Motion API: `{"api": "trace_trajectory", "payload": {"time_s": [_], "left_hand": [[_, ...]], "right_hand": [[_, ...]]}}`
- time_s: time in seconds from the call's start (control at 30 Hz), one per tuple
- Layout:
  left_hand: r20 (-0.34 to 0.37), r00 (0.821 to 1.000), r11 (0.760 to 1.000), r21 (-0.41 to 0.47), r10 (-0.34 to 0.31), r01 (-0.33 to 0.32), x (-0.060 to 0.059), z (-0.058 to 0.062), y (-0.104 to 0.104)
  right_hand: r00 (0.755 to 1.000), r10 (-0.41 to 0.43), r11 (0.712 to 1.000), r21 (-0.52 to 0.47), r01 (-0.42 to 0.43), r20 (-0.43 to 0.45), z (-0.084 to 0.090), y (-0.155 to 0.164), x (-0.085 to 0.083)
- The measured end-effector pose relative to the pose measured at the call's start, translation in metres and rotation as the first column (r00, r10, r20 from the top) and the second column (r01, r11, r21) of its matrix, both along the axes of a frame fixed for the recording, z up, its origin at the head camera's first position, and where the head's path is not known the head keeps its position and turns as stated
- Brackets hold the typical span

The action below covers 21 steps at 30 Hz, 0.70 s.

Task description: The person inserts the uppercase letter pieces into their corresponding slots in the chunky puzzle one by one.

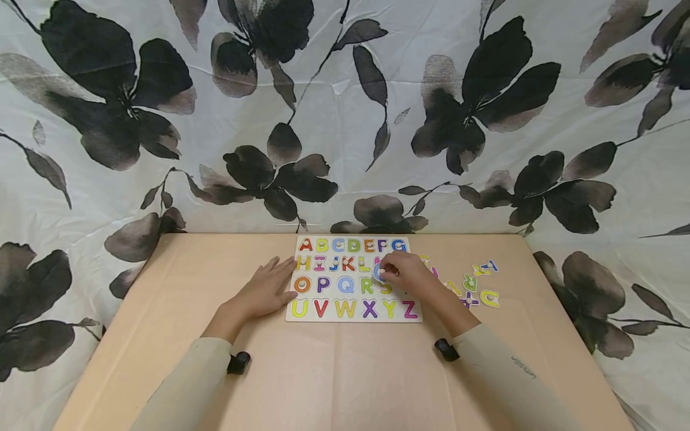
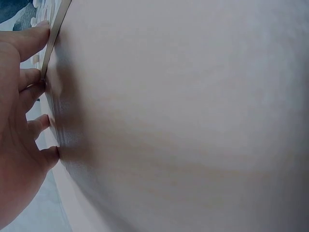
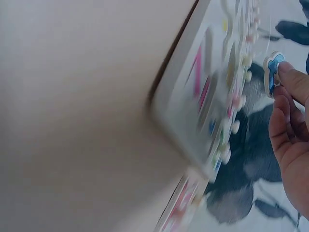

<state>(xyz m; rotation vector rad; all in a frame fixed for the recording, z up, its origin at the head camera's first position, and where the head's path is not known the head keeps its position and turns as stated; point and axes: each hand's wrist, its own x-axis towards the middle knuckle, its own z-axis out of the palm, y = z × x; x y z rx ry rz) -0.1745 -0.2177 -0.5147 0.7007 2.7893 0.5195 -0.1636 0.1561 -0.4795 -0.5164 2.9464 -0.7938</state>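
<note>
A white alphabet puzzle board lies at the table's far edge, with colourful capital letters in four rows. My left hand is spread beside it, fingertips and thumb at the board's left edge. In the left wrist view that hand's fingers reach the board's rim and the tabletop. Above the board's right half, my right hand pinches a blue letter piece by its knob between thumb and fingertips. The right wrist view shows this piece raised over the board, tilted on edge. My right hand hides several letters in the middle rows.
Right of the board, loose letter pieces lie scattered, among them a yellow C, a green piece and a blue piece. The tan table ends just behind the board, against a floral cloth.
</note>
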Motion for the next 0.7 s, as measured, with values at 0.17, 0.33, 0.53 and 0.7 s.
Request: {"api": "trace_trajectory", "payload": {"time_s": [0.17,0.33,0.53,0.7], "left_hand": [[0.001,1.000,1.000,-0.005,0.002,-0.002,-0.001,0.000,-0.001],[0.000,1.000,1.000,-0.002,0.001,-0.001,-0.001,0.002,-0.001],[0.005,1.000,1.000,0.006,0.001,-0.001,-0.001,0.003,0.000],[0.011,1.000,1.000,0.008,0.005,-0.005,-0.001,0.003,0.000]], "right_hand": [[0.999,0.038,0.999,0.008,-0.038,-0.001,-0.003,-0.024,-0.007],[0.996,0.085,0.995,0.062,-0.084,-0.011,-0.009,-0.041,-0.014],[0.993,0.113,0.991,0.072,-0.112,-0.019,-0.012,-0.054,-0.013],[0.988,0.156,0.984,0.085,-0.154,-0.017,-0.013,-0.062,-0.011]]}}
